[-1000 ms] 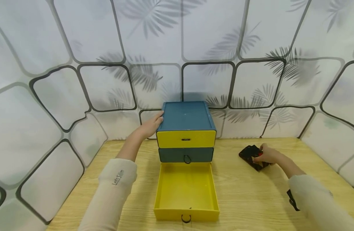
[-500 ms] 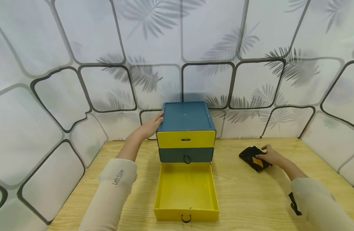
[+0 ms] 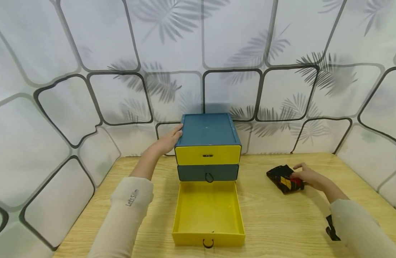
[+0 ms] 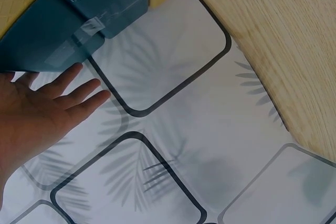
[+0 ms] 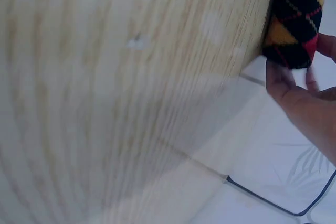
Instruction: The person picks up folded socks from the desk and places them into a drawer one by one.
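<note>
A folded argyle sock (image 3: 285, 179), black with red and yellow diamonds, lies on the table at the right in the head view. My right hand (image 3: 312, 178) is at its right end, thumb and curled fingers around that end. In the right wrist view the knitted sock (image 5: 296, 19) shows close up at the fingertips, with part of the hand (image 5: 307, 106) out of frame. My left hand (image 3: 167, 142) rests with straight fingers against the left side of a blue and yellow drawer cabinet (image 3: 207, 130). The left wrist view shows this hand (image 4: 47, 106) with fingers extended.
The bottom yellow drawer (image 3: 209, 211) is pulled out toward me. A yellow top drawer (image 3: 191, 155) and a blue-grey middle drawer (image 3: 189, 173) are closed. A patterned wall covering (image 3: 230, 93) stands behind the wooden table (image 3: 269, 222).
My right hand has shifted slightly right and toward me at the sock. More of the sock's yellow and red diamonds now show. My left hand and the cabinet have not moved.
</note>
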The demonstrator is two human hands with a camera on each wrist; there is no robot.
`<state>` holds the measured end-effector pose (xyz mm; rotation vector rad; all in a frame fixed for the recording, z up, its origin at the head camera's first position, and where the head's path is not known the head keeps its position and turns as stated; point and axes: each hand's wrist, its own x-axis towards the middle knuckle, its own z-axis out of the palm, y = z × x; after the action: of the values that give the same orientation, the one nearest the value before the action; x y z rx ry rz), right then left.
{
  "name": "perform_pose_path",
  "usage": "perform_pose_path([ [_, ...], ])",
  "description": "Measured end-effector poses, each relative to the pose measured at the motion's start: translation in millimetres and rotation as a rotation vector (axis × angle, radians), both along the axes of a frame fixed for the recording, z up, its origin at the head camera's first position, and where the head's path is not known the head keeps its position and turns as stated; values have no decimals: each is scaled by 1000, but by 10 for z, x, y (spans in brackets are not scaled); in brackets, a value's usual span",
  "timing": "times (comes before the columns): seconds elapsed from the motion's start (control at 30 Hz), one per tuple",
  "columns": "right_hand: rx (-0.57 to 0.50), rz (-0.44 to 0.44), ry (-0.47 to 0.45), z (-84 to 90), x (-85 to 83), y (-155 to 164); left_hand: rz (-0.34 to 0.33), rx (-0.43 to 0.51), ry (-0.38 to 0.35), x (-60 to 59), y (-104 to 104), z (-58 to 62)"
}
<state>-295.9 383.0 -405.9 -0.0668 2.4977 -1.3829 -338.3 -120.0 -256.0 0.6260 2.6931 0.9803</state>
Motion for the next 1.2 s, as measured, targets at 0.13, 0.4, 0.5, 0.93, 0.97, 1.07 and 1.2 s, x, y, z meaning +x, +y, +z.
perform_pose_path([
  [0.13,-96,14,11,23,56,32,-6,6,0,5,4,-8],
  [0.4,-184,78,-49,-15,93,132,-16,13,9,5,-1,-15],
  [0.5,-207,42,-87,3,122,98,-11,15,3,13,1,-12],
  [0.93,-271,-19,-105,111,273,-11,-12,15,3,5,1,-24],
  [0.97,-265,-16,-99,126,290,-21,-10,13,4,4,2,-23],
  [1.07,-243,-11,-73,187,349,-63,-10,14,7,3,4,-18],
  [1.2,-223,1,-32,281,439,-143,-14,13,9,17,7,-10],
])
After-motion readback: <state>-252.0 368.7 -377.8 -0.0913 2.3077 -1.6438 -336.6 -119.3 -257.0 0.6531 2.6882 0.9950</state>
